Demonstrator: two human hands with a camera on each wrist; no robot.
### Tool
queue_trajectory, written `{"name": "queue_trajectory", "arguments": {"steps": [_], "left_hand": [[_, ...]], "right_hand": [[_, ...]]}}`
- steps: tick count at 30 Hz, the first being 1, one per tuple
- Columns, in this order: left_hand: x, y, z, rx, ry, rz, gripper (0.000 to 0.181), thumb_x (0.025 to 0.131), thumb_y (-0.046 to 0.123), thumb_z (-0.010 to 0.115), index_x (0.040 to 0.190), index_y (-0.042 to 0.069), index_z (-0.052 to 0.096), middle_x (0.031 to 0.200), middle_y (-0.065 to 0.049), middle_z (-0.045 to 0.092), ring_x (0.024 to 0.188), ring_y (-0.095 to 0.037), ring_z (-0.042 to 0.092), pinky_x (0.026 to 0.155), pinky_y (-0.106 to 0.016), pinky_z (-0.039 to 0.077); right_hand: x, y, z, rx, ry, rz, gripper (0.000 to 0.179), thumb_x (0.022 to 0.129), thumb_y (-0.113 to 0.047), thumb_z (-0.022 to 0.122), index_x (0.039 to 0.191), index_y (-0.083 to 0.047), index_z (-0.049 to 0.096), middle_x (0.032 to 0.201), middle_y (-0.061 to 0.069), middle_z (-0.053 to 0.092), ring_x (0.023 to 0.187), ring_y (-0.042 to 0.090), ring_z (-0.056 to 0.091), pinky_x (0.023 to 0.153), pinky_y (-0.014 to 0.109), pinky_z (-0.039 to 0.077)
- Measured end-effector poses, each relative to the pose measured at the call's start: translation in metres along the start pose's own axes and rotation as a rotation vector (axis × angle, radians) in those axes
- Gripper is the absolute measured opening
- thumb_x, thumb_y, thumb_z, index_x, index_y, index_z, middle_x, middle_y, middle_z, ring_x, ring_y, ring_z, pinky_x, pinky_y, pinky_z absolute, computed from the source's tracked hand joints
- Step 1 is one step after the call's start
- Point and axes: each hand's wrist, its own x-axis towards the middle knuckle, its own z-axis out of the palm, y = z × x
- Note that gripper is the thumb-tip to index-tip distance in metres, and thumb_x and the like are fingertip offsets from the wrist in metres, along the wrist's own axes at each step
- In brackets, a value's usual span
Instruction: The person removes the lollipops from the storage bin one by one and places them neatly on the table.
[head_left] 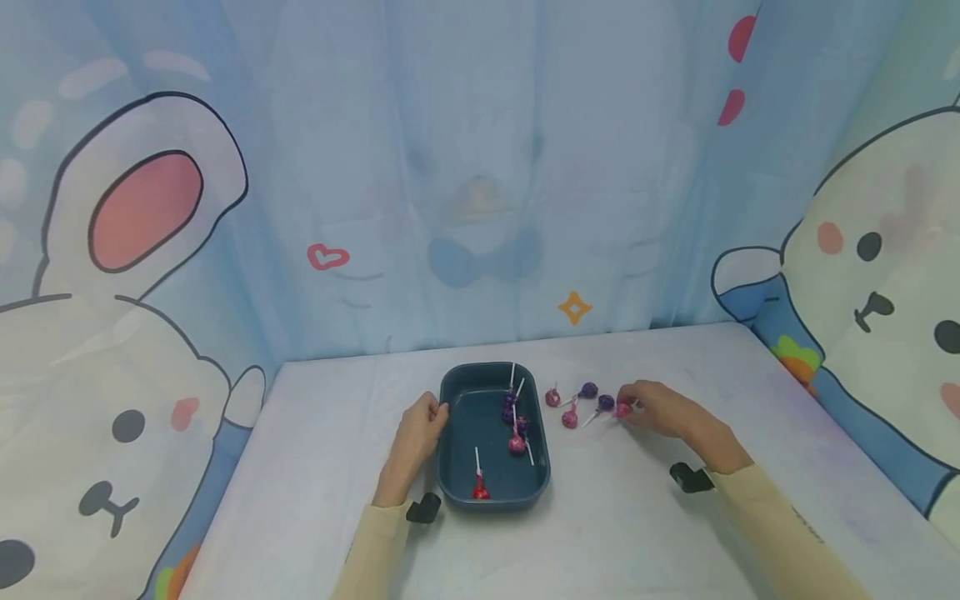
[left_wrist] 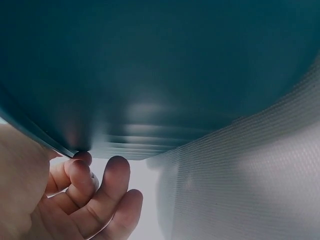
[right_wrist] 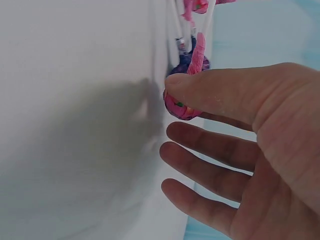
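Observation:
My left hand (head_left: 411, 437) grips the left rim of a dark teal rectangular dish (head_left: 471, 429). From below, the left wrist view has its fingers (left_wrist: 116, 180) curled at the dish's edge. Inside the dish lie several wrapped lollipops: purple and pink ones along the right side, and a red lollipop (head_left: 481, 490) near the front. To the right of the dish, my right hand (head_left: 663, 410) pinches a pink lollipop (right_wrist: 179, 107) by its round head between thumb and forefinger. Its other three fingers are spread apart.
Between the dish and my right hand lie more lollipops on the white tabletop (head_left: 600, 500), among them a purple lollipop (head_left: 589, 390) and a pink lollipop (head_left: 570, 418). A blue cartoon-printed curtain (head_left: 480, 125) hangs behind the table.

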Motion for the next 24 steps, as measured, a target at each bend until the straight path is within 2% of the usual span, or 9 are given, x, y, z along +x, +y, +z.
{"name": "queue_trajectory", "arguments": {"steps": [18, 24], "left_hand": [[0.0, 0.0, 0.0, 0.001, 0.008, 0.015, 0.024, 0.094, 0.028, 0.049, 0.077, 0.011, 0.045, 0.061, 0.001, 0.043, 0.052, -0.011, 0.041, 0.047, -0.025, 0.035], [0.0, -0.001, 0.0, 0.007, 0.007, 0.011, 0.024, 0.094, 0.028, 0.049, 0.077, 0.012, 0.045, 0.061, 0.001, 0.042, 0.052, -0.011, 0.042, 0.048, -0.025, 0.035]], "right_hand": [[0.003, 0.007, 0.012, -0.058, 0.02, 0.024, 0.023, 0.081, -0.014, 0.067, 0.101, -0.006, 0.062, 0.092, 0.004, 0.06, 0.084, 0.019, 0.053, 0.078, 0.04, 0.046], [0.002, 0.005, 0.01, -0.042, 0.002, 0.052, 0.034, 0.081, -0.019, 0.068, 0.109, -0.003, 0.059, 0.097, 0.008, 0.06, 0.088, 0.021, 0.054, 0.082, 0.043, 0.046]]}}
